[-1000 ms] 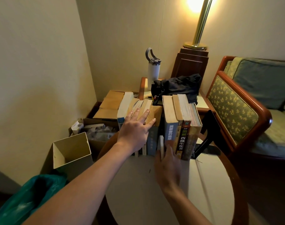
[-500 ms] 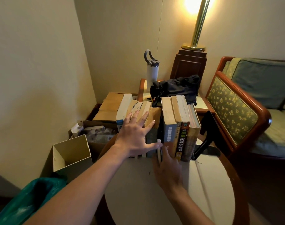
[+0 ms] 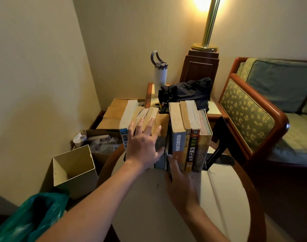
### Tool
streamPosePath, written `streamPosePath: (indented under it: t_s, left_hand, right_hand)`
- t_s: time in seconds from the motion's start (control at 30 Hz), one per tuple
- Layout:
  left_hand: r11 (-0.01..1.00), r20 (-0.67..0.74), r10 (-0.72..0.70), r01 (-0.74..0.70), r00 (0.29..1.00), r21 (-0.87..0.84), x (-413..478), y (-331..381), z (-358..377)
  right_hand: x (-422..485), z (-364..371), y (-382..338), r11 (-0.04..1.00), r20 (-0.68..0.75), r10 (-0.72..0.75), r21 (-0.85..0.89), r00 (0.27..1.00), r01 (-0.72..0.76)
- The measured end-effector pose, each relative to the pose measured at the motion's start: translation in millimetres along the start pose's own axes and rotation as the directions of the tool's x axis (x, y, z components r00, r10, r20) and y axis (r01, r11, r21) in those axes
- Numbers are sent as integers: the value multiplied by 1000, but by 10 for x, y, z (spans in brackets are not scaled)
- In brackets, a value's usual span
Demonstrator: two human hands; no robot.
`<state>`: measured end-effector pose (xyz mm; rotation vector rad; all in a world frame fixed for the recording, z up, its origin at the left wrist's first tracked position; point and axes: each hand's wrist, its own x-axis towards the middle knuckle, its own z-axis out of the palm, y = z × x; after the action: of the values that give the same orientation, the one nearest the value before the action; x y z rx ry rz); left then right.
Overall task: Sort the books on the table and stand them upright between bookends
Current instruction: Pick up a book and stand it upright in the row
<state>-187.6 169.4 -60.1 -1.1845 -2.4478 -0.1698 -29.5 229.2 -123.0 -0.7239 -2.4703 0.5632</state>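
The dark book spine (image 3: pixel 193 149) reads "西藏生死书"; the black bag's label (image 3: pixel 203 108) reads "LIPAUO", not quite legibly.

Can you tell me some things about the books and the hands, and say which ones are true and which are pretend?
1. The books are standing up on the round table. True.
2. The left hand is holding the white bottle. False: the white bottle stands alone on the side table behind, and the left hand lies spread flat against the leaning books.
3. A black bookend stands at the right end of the row. True.
4. The right hand is up in the air, away from the books. False: its fingertips reach the bottom of the row.
5. The lamp is switched off. False: the lamp glows brightly.
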Motion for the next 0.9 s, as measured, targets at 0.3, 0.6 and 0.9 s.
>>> streamPosePath:
  t_s: [0.3,0.6,0.9]
  left_hand:
    - [1000,-53,-8,7,999,-31,5,6,13]
    - [998,-34,-28,26,999,-50,18,11,4]
    - [999,-30,7,-8,1000,-43,-4,-38,-9]
  right_hand:
    - [-200,4,153,990,-121,-50,128,991,65]
    - [-297,-144,221,966,-259,-167,149,951,210]
    - [-137,-88,105,954,-258,-232,126,938,271]
